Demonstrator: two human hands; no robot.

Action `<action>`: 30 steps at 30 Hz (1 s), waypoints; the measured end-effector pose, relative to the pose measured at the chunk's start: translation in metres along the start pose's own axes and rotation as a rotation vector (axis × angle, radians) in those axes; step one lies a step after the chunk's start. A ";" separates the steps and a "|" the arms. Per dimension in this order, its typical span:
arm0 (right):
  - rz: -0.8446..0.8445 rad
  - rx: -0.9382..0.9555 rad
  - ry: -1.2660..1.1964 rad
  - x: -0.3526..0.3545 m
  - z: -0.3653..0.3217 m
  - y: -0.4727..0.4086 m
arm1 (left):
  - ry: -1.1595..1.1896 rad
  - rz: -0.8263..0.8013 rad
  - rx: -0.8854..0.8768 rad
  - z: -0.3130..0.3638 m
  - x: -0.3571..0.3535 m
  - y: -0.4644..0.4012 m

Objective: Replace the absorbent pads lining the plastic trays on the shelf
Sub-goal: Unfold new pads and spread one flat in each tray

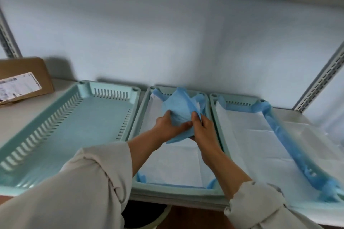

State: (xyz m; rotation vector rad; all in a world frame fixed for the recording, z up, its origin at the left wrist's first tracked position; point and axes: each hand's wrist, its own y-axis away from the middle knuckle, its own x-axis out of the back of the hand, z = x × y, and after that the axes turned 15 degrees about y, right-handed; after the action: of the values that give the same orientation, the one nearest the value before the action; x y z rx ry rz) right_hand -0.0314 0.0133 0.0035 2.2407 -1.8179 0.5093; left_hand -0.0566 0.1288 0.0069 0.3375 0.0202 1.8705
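Three pale green slotted plastic trays sit side by side on the white shelf (22, 117), rims nearly touching. The left tray (70, 128) lies bare and open from above. Both hands and a bunched blue absorbent pad (178, 111) fill the middle tray (141, 117). A brown cardboard box (24, 80) blocks the back left corner.

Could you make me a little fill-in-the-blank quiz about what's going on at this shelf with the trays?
1. Both hands grip a folded pad coloured ____.
2. The tray holding no pad is the ____ one of the three.
3. The hands work over the ____ tray.
4. Left of the trays lies a brown ____ with a label.

Missing words: blue; left; middle; cardboard box
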 end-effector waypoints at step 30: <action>-0.085 0.359 0.336 -0.040 -0.005 -0.013 | 0.862 0.046 0.121 -0.002 0.044 0.005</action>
State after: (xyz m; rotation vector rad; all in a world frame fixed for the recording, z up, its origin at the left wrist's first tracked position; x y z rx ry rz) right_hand -0.0268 0.0534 -0.0071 2.2559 -1.5502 1.1957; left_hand -0.0746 0.1689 0.0154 -0.4090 0.7127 1.9335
